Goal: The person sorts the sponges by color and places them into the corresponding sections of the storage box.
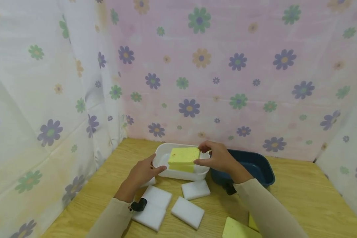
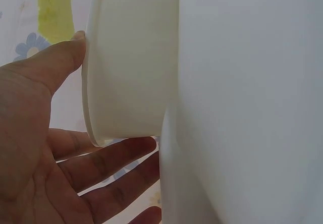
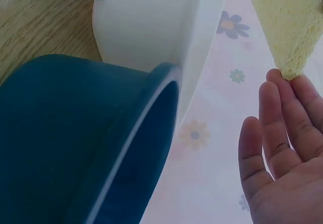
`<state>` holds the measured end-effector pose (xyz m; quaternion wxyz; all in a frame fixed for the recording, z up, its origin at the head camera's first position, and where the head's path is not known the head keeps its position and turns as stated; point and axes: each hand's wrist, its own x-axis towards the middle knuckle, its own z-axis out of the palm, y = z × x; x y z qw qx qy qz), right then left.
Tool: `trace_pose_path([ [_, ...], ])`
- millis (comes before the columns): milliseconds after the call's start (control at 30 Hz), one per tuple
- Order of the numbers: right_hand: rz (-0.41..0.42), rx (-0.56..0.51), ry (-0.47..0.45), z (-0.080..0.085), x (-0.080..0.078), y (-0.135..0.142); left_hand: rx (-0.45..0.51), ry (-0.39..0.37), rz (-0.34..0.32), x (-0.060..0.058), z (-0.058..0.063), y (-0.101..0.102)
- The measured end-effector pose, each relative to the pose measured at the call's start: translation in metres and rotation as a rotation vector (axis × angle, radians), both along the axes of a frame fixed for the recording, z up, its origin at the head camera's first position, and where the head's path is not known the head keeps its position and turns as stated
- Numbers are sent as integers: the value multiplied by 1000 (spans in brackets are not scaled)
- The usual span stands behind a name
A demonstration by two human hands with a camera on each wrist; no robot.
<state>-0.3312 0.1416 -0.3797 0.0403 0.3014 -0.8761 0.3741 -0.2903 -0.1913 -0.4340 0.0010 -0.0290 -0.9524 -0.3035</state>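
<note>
My right hand [image 1: 218, 160] pinches a yellow sponge [image 1: 184, 155] by its right end, over the white plastic basin [image 1: 175, 175]. Beneath it, another yellow sponge [image 1: 181, 168] shows inside the basin. In the right wrist view, fingertips touch the narrow end of the held sponge [image 3: 287, 27]; the thumb is mostly out of frame. My left hand [image 1: 141, 173] holds the basin's left end. From the left wrist, its thumb [image 2: 70, 52] shows against the rim of the basin [image 2: 131, 62], with the other fingers spread around the outside.
A dark blue basin [image 1: 269, 181] stands right of the white one, under my right forearm. Several white sponges [image 1: 188, 211] lie on the wooden table [image 1: 309, 198] in front. Yellow sponges [image 1: 238, 229] lie near the front edge. Flowered cloth [image 1: 220, 39] hangs behind and beside the table.
</note>
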Motion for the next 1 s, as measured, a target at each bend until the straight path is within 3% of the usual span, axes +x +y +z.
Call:
trace_pose_path([
  [567,-7,24,-33,-5,-4,-5,0,-22,-3,-4,-2,2],
  [767,-25,36,-5,-8,-2,0,1,-30,-22,-6,-4,9],
  [1000,-3,35,-8,-10,-6,-8,-16,-34,-17,-5,-2,1],
])
